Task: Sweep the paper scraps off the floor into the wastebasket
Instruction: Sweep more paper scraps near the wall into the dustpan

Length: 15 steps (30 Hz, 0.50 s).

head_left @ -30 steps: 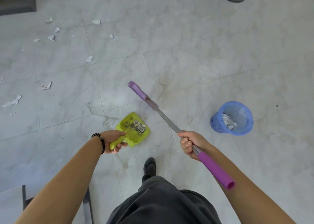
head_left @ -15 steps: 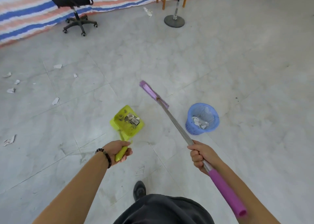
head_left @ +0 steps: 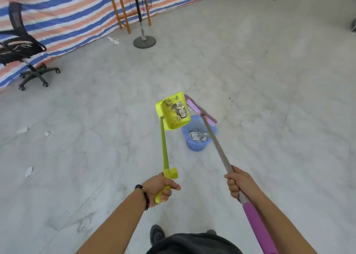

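My left hand (head_left: 160, 189) grips the end of a yellow-green dustpan's long handle. The dustpan (head_left: 174, 113) is lifted off the floor, just above and left of the blue wastebasket (head_left: 198, 138), with dirt and a scrap in its tray. My right hand (head_left: 238, 184) grips the metal shaft of a broom (head_left: 215, 140). The broom's purple head (head_left: 200, 109) sits behind the basket's rim. White scraps lie inside the basket. Loose paper scraps (head_left: 28, 171) rest on the floor at the left.
A black office chair (head_left: 21, 49) stands at the far left before a striped tarp (head_left: 63, 12). A fan stand (head_left: 144, 39) and a wooden table's legs (head_left: 125, 16) are at the back. My shoe (head_left: 157, 234) is at the bottom.
The dustpan rose from the floor and moved right to the wastebasket. The broom head swung right behind the basket. My view lifted toward the back wall.
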Motion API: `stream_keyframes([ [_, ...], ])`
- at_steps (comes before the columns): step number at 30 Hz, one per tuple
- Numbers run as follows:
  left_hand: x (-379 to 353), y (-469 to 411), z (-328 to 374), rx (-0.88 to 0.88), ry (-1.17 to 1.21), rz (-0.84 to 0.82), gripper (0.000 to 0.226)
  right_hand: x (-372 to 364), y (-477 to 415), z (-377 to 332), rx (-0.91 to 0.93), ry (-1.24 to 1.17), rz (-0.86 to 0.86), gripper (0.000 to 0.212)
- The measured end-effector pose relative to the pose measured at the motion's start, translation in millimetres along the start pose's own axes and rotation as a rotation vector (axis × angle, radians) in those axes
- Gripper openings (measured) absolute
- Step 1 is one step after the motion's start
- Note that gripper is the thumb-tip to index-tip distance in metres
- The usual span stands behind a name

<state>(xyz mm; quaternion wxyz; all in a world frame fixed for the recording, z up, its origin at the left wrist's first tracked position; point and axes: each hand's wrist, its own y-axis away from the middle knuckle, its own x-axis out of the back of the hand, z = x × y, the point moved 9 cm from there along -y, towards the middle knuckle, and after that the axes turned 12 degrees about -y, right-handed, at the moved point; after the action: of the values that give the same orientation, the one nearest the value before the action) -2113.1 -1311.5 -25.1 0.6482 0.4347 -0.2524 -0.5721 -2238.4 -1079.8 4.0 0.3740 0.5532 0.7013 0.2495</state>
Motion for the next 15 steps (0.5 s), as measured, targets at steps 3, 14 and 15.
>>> stream_keyframes([
  [3, -23, -12, 8, 0.042, -0.193, 0.013, 0.042, 28, 7, 10, -0.047, -0.162, 0.033, 0.029],
  [14, -34, -58, 21, 0.185, -0.934, 0.214, 0.035, 64, 17, 26, -0.122, -0.376, 0.043, 0.028],
  [15, -34, -59, 21, 0.194, -0.943, 0.219, 0.028, 63, 19, 25, -0.118, -0.377, 0.042, 0.028],
])
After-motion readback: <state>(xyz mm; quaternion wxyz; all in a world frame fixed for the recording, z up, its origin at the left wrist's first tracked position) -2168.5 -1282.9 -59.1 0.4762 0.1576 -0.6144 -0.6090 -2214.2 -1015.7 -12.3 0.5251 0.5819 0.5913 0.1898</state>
